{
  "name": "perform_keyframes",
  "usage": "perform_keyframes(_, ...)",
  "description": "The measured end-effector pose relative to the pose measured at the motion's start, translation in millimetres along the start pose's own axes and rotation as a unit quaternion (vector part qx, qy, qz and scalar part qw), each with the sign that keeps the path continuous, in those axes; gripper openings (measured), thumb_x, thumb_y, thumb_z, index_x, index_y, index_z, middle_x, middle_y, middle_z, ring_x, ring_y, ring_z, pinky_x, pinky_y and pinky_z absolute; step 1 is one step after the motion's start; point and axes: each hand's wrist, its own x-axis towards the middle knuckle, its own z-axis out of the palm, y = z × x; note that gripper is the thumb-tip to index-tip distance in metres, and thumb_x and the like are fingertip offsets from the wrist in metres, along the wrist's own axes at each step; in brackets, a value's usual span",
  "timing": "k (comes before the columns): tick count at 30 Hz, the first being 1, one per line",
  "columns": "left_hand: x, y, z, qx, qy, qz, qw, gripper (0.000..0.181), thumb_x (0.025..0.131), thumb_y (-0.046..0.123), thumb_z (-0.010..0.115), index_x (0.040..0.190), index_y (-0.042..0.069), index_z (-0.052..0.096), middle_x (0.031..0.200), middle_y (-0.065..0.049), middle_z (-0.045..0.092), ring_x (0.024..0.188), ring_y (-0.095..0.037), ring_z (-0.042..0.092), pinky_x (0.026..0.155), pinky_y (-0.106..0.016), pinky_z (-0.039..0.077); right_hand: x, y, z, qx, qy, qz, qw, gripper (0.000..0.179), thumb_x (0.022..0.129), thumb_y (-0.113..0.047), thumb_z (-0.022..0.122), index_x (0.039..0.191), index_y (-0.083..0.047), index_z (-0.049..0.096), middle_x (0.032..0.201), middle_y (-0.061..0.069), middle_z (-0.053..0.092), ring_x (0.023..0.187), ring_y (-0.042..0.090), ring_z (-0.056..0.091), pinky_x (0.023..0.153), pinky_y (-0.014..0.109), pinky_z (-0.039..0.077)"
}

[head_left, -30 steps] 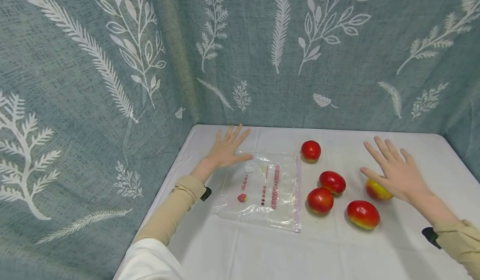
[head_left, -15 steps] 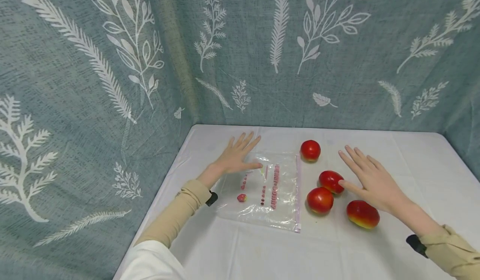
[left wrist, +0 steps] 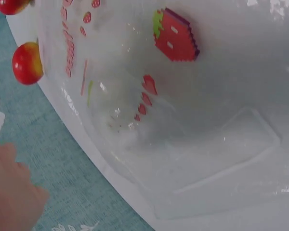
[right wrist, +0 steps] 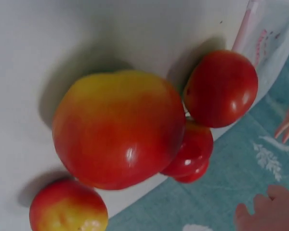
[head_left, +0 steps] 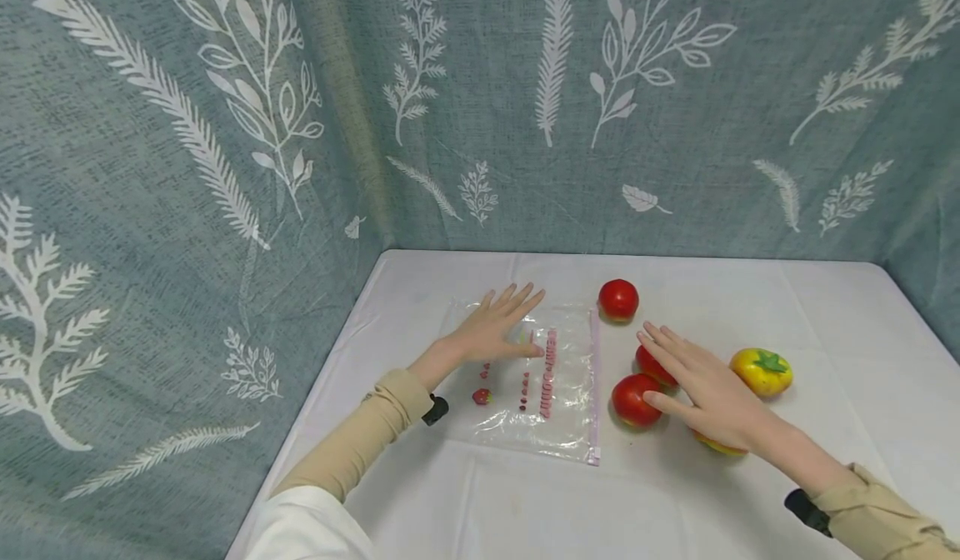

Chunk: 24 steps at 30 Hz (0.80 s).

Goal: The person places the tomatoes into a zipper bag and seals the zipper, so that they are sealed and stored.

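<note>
My left hand [head_left: 495, 331] hovers over a clear zip bag [head_left: 570, 435] with fingers straight and spread, holding nothing. Red lettering and a strawberry print [left wrist: 176, 36] mark the plastic, which lies flat. On the other side my right hand [head_left: 705, 389] hangs above several shiny red-and-yellow, tomato-like fruits, its fingers extended and empty. Nearest its thumb is a red fruit [head_left: 634, 402]. Another red one [head_left: 654, 366] and a red-yellow one [right wrist: 118, 130] are partly hidden beneath the hand in the head view. A yellow fruit with a green leafy top [head_left: 762, 372] sits to the right.
One more red fruit [head_left: 618, 300] stands at the back, just past the bag's right edge. A white cloth [head_left: 570, 510] covers the table. Teal curtains [head_left: 510, 127] with white leaf patterns close off the back and left side.
My right hand has moved left over the fruits, uncovering the yellow one. My left hand has shifted right and nearer over the bag. Bag and fruits stay in place.
</note>
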Motion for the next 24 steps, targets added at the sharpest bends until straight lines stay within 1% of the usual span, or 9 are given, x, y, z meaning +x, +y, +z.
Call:
perform_keyframes(3,0.4,3.3,2.5,-0.010,-0.005,0.005,0.9999,0.090,0.087,0.062,0.052,0.153,0.029,0.000,0.161,0.000,0.000,0.148,-0.027,-0.001,0.119,-0.052,0.001,-1.4,-2.2,4.2,0.018,-0.004,-0.007,0.9998,0.076,0.090,-0.047,0.059,0.152,-0.026,0.020,0.158,0.002,0.023,0.143,0.032,0.026,0.109,0.058,0.031)
perform_keyframes(7,1.0,8.5,5.6,-0.035,-0.019,0.017,0.9991,0.089,0.088,0.055,0.057,0.154,0.025,0.004,0.162,-0.003,0.004,0.149,-0.028,0.001,0.119,-0.053,0.001,-3.3,-9.5,9.1,0.070,-0.024,-0.010,0.9972,0.072,0.091,-0.047,0.057,0.151,-0.028,0.023,0.158,0.000,0.025,0.142,0.031,0.029,0.108,0.057,0.033)
perform_keyframes(9,1.4,11.5,7.3,-0.043,-0.027,0.024,0.9984,0.090,0.088,0.054,0.058,0.154,0.024,0.006,0.161,-0.005,0.006,0.149,-0.029,0.002,0.119,-0.054,0.002,-4.2,-15.1,12.0,0.099,-0.042,-0.009,0.9942,0.072,0.090,-0.049,0.057,0.151,-0.031,0.023,0.157,0.000,0.027,0.141,0.030,0.031,0.105,0.058,0.037)
perform_keyframes(12,2.7,15.3,11.2,-0.042,-0.036,0.033,0.9979,0.090,0.087,0.057,0.057,0.154,0.023,0.007,0.161,-0.006,0.008,0.148,-0.031,0.004,0.119,-0.054,0.004,-6.0,-23.6,18.2,0.135,-0.077,-0.004,0.9878,0.073,0.089,-0.053,0.056,0.150,-0.037,0.021,0.157,-0.001,0.028,0.141,0.028,0.031,0.101,0.057,0.041)
perform_keyframes(15,4.1,18.8,15.6,-0.045,-0.042,0.038,0.9974,0.091,0.086,0.059,0.057,0.154,0.022,0.009,0.161,-0.007,0.011,0.148,-0.032,0.007,0.119,-0.054,0.007,-8.8,-29.9,26.9,0.155,-0.112,-0.003,0.9816,0.073,0.089,-0.054,0.056,0.150,-0.040,0.019,0.156,-0.004,0.028,0.141,0.025,0.032,0.099,0.053,0.045)
perform_keyframes(18,5.1,21.4,19.8,-0.051,-0.048,0.039,0.9968,0.090,0.086,0.058,0.058,0.154,0.022,0.010,0.161,-0.005,0.012,0.148,-0.031,0.008,0.119,-0.053,0.008,-12.0,-33.0,36.7,0.173,-0.141,0.001,0.9748,0.072,0.089,-0.052,0.057,0.150,-0.036,0.022,0.156,-0.007,0.028,0.141,0.023,0.033,0.099,0.054,0.045)
perform_keyframes(22,5.2,24.8,24.4,-0.063,-0.059,0.041,0.9954,0.090,0.086,0.056,0.059,0.154,0.023,0.011,0.161,-0.003,0.012,0.149,-0.028,0.007,0.120,-0.048,0.006,-16.0,-33.2,48.7,0.193,-0.172,0.007,0.9660,0.070,0.091,-0.049,0.056,0.150,-0.026,0.026,0.155,-0.004,0.031,0.141,0.026,0.032,0.099,0.058,0.042)
perform_keyframes(24,4.7,26.8,26.3,-0.068,-0.066,0.045,0.9945,0.090,0.086,0.056,0.060,0.154,0.022,0.011,0.161,-0.003,0.012,0.149,-0.027,0.007,0.121,-0.046,0.006,-18.0,-32.6,53.5,0.198,-0.188,0.013,0.9619,0.070,0.091,-0.049,0.055,0.150,-0.025,0.027,0.155,-0.003,0.031,0.141,0.028,0.032,0.100,0.059,0.040)
